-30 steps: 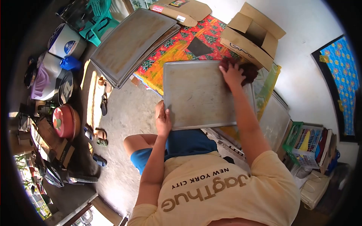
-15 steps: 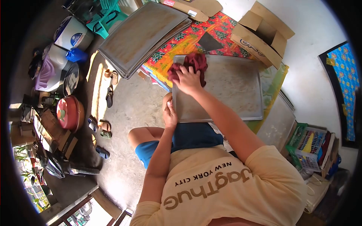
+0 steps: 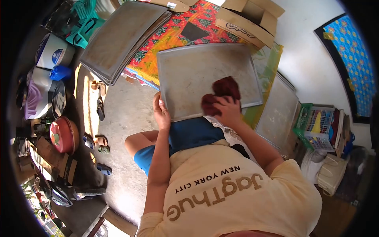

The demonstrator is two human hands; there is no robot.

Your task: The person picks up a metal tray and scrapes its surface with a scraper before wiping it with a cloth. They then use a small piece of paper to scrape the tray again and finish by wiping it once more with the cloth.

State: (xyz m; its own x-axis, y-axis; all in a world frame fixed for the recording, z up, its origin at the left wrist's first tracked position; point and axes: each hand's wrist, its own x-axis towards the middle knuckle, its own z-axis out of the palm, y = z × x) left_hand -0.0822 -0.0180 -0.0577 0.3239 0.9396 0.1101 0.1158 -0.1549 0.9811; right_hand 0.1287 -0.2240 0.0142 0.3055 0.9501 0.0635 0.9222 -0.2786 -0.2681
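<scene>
A grey metal baking tray (image 3: 197, 71) with a raised rim and brownish stains lies in front of me, its near edge over my lap. My left hand (image 3: 161, 112) grips the tray's left edge near the front corner, thumb on top. My right hand (image 3: 229, 111) is closed on a crumpled dark red cloth (image 3: 227, 87), which rests on the tray's near right part. Some of the cloth bunches out beyond the fingers. Motion slightly blurs the cloth.
A stack of similar trays (image 3: 122, 35) stands at the back left on a red and yellow patterned cover (image 3: 201, 17). An open cardboard box (image 3: 246, 23) sits behind. More trays (image 3: 278, 112) lean at right beside a plastic basket (image 3: 318, 124). Slippers (image 3: 100, 110) lie on the floor.
My right hand has moved the cloth from the tray's far left corner to its near right part. My left hand still holds the left edge. The view has shifted to the right.
</scene>
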